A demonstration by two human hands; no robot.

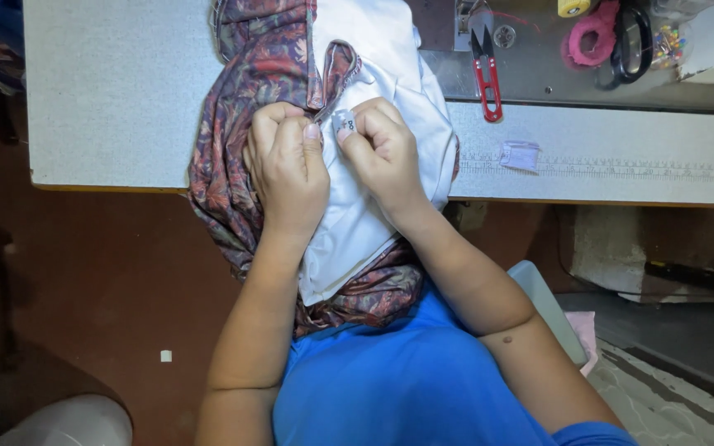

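I see the garment draped lengthwise over the table edge, running away from me. Left hand and right hand both pinch the small label at its seam between them.

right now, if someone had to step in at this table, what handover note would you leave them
Left hand: closed on the edge of the patterned fabric, thumb pressed at the seam.
Right hand: pinching a small white label against the white lining, right beside the left thumb.
The garment drapes from the grey table over its edge into the lap.
Red thread snips lie on the metal machine bed, black scissors and a pink ring farther right; a spare small label sits on the table.
Done: label held in place at the seam. Left: no stitching on it can be seen.
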